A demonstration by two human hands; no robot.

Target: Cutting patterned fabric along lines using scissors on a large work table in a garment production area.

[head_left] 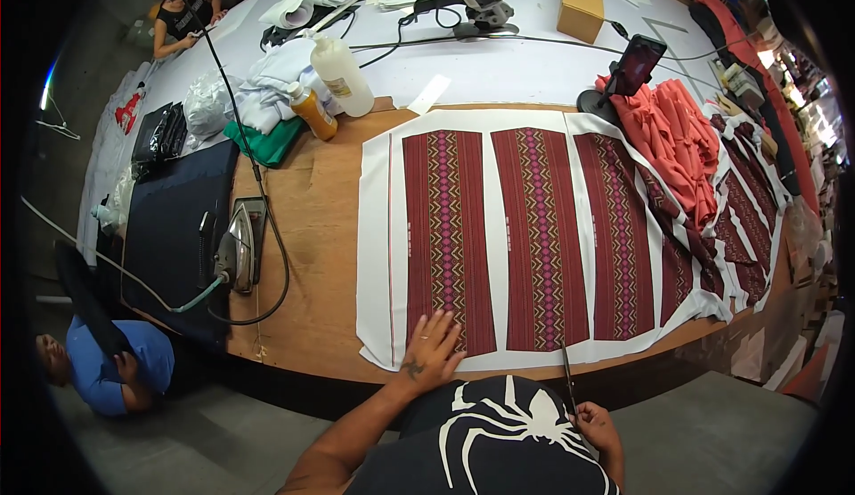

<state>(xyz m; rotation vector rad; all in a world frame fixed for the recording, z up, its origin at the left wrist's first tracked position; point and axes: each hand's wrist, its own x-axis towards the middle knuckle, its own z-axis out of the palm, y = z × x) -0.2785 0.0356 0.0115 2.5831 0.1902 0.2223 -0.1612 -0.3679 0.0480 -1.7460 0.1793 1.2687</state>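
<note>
A white cloth (pixel 375 228) printed with dark red, patterned panels lies spread on the wooden table. My left hand (pixel 434 351) rests flat on the lower end of the leftmost panel (pixel 445 237), fingers stretched out. At the table's near edge my right hand (pixel 597 426) is closed around a pair of scissors (pixel 567 370). The blades point away from me, at the bottom right corner of the second panel (pixel 541 237). Whether they bite into the cloth cannot be made out. To the right, the same cloth runs into a crumpled heap (pixel 744 219).
Coral fabric (pixel 672 139) is piled at the right, beside a phone on a stand (pixel 637 68). An iron (pixel 239 246) stands on the left with its cords. Bottles (pixel 341 77), a cutting machine (pixel 485 1) and a box (pixel 581 7) stand farther back. Two people are at the left.
</note>
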